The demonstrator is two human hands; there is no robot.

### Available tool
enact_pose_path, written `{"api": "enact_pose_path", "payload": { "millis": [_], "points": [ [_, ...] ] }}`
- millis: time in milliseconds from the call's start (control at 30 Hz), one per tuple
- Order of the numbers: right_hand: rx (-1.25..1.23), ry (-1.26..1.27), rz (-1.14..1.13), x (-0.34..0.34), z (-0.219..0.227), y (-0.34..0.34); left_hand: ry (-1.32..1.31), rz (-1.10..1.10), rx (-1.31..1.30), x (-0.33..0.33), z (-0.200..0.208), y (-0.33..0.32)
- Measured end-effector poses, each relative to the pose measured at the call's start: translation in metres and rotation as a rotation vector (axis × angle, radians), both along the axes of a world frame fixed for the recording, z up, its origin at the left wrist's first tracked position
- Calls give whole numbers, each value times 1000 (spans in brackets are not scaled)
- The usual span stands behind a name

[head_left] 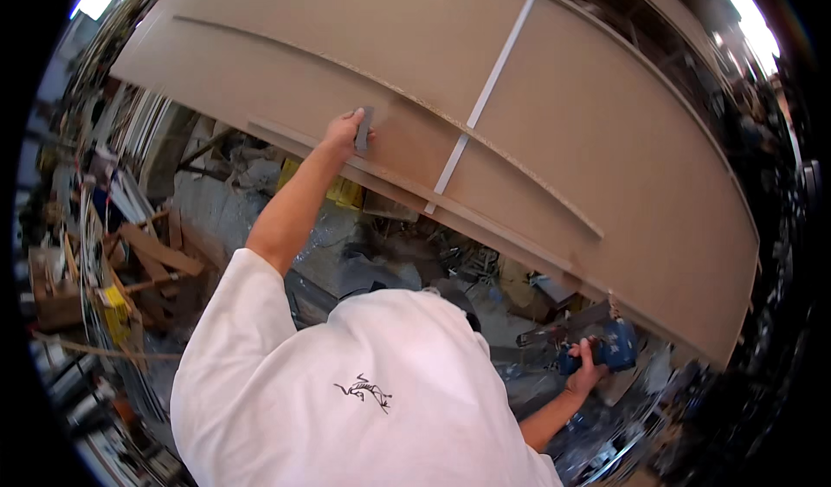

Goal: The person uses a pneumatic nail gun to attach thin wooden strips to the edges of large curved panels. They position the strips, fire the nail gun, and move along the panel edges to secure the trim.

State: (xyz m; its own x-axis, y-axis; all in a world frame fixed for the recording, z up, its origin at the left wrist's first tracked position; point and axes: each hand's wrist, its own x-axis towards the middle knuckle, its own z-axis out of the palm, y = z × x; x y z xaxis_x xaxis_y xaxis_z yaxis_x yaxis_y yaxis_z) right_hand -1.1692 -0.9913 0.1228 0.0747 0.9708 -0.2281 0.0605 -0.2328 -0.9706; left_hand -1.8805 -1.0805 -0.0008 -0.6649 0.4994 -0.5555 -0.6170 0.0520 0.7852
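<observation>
My left hand (348,132) is closed around a small flat grey piece (364,129), holding it over the near part of a large brown panel (346,28). At the lower right, my right hand (586,369) grips the handle of a blue and black nail gun (619,345). Its nose points up at the panel's near edge, but whether they touch I cannot tell. A long, thin board strip (381,80) runs lengthwise over the panel, and another strip (519,238) lies along the near edge. Crossing the panel is a narrow white band (502,58).
Wood offcuts (160,258) are piled at the left. Below the panel, the floor (225,214) holds plastic sheeting, yellow packages (346,193) and mixed scrap. Dark clutter surrounds the panel's right end.
</observation>
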Motion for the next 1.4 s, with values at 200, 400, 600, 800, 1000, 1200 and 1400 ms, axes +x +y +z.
{"api": "enact_pose_path", "payload": {
  "millis": [200, 400, 600, 800, 1000, 1200, 1400],
  "points": [
    [-28, 84, -172, -144, 2, -120, 377, -245, -146, -57, -21, 24],
    [-57, -51, -116, -225, 34, -133, 697, -412, -137, -100, -21, 19],
    [229, 330, -58, -281, 65, -133, 623, -287, -120, -109, -13, 20],
    [90, 748, 65, -294, 64, -110, 332, 7, 37, -126, -3, 0],
    [-59, 725, 33, -304, 54, -96, 542, 153, 344, -65, 78, -9],
    [-145, 422, 63, -386, 44, -84, 829, -416, 339, 85, 162, 0],
    [-123, 590, 109, -398, 50, -82, 1448, -467, 286, 167, 184, 32]
  ]
}}
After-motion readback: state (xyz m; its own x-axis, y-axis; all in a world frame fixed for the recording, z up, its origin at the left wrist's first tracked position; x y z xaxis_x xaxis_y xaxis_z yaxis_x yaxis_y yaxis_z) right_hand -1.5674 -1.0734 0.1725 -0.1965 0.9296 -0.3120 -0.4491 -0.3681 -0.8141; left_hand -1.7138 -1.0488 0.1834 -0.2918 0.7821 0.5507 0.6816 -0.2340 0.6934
